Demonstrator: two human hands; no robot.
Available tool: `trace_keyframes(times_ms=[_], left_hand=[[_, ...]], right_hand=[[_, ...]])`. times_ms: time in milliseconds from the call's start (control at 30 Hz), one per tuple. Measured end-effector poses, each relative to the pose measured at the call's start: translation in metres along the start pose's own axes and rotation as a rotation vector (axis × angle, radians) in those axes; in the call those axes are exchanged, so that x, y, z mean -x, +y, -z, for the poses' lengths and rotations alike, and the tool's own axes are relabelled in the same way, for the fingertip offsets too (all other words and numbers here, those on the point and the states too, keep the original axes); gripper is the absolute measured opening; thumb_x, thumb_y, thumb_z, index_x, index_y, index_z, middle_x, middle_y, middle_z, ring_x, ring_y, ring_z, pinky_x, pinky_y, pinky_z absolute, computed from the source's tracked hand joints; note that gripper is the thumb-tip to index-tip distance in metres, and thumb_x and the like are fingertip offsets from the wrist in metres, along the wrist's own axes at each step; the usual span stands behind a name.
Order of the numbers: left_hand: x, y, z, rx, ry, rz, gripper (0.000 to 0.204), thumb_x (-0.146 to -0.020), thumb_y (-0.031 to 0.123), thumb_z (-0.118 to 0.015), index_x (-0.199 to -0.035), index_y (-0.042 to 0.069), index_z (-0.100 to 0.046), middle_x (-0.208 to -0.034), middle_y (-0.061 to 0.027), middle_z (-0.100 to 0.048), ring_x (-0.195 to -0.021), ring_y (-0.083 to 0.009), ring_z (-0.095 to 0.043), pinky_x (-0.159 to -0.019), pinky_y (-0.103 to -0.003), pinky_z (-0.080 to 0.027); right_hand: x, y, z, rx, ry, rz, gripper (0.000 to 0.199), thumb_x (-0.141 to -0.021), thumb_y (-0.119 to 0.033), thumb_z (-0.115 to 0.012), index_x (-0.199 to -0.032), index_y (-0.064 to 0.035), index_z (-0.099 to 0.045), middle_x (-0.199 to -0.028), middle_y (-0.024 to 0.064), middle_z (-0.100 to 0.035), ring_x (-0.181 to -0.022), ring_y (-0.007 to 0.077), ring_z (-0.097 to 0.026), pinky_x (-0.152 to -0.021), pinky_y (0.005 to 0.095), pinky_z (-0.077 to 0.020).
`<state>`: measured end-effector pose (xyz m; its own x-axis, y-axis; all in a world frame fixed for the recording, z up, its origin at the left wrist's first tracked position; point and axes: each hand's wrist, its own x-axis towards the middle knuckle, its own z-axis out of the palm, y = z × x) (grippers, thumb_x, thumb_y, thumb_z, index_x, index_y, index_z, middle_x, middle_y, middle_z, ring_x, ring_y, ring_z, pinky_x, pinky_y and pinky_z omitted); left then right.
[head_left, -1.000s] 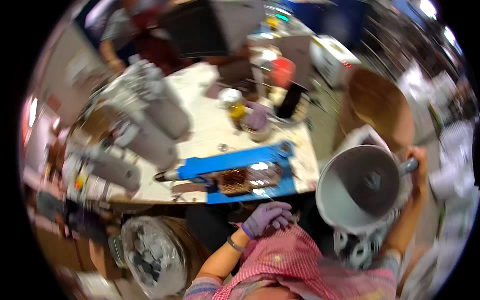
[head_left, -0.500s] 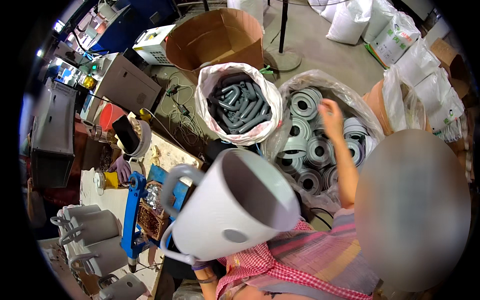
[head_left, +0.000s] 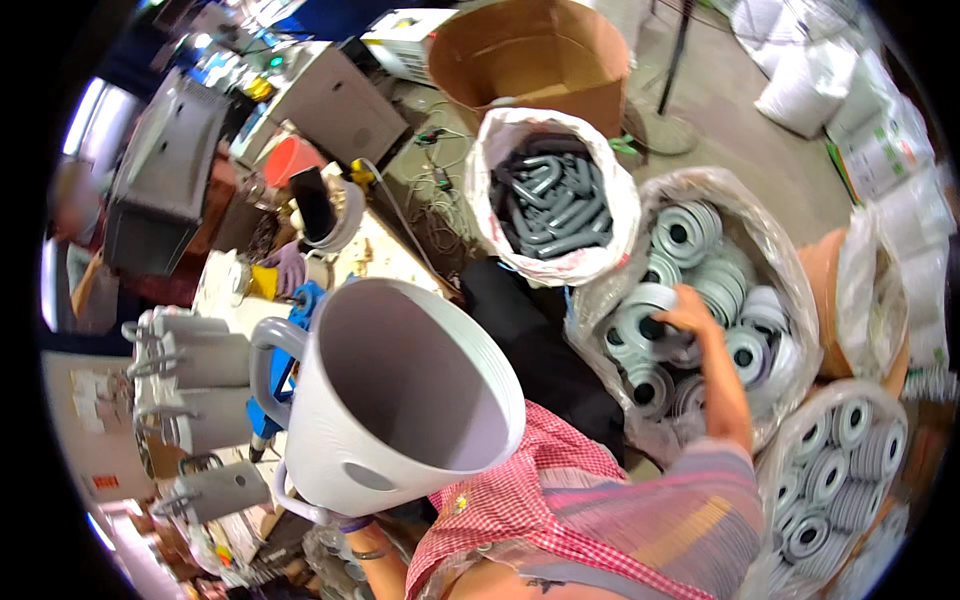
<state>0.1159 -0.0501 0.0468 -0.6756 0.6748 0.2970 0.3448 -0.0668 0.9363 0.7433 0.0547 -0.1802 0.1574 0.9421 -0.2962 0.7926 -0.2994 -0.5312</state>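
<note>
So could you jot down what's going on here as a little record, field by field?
Setting: cluttered workshop seen from above
Left hand: hidden under the big grey funnel-shaped part, which it carries by the underside
Right hand: reaching into a clear sack, fingers on a grey ring-shaped part
Sack contents: many grey ring-shaped parts
Nearby: white sack of dark grey bent tubes, open cardboard box, second bag of rings
Left side: workbench with grey housings
Clothing: red checked shirt

Floor (head_left: 720,90) w/ part sacks (head_left: 555,195), cardboard drum (head_left: 530,60).
</note>
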Motion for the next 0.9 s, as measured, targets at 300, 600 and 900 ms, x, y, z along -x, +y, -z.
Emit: trace_keyframes(times_ms=[300, 600, 900], left_hand=[[0.004, -0.007, 0.049, -0.027, -0.065, 0.104, 0.054, -0.095, 0.038, -0.056, -0.135, 0.003, -0.047, -0.125, -0.0132, -0.06, -0.109, -0.027, -0.062, -0.092, -0.039, -0.053], [0.032, -0.007, 0.126, -0.035, 0.035, 0.144, 0.054, -0.092, 0.037, -0.061, -0.133, 0.003, -0.049, -0.124, -0.0127, -0.06, -0.11, -0.0259, -0.062, -0.093, -0.039, -0.052], [0.047, -0.009, 0.201, -0.164, 0.082, 0.138, 0.055, -0.09, 0.035, -0.065, -0.131, 0.003, -0.051, -0.123, -0.0122, -0.061, -0.111, -0.0248, -0.061, -0.095, -0.039, -0.051]], right_hand=[[0.073, -0.214, 0.112, -0.606, -0.206, 0.403, 0.066, -0.07, -0.026, -0.087, -0.121, -0.002, -0.053, -0.097, 0.0025, -0.061, -0.087, 0.0115, -0.057, -0.079, 0.0258, -0.0469], [0.09, -0.452, 0.013, -0.596, -0.101, 1.228, 0.1, -0.06, -0.044, -0.09, -0.136, 0.007, -0.05, -0.106, 0.012, -0.055, -0.097, 0.0254, -0.052, -0.089, 0.0362, -0.0423], [0.133, -0.516, -0.028, -0.697, -0.157, 1.575, 0.087, -0.069, -0.047, -0.083, -0.128, 0.0099, -0.055, -0.105, 0.0144, -0.052, -0.093, 0.0276, -0.052, -0.086, 0.0414, -0.0453]])
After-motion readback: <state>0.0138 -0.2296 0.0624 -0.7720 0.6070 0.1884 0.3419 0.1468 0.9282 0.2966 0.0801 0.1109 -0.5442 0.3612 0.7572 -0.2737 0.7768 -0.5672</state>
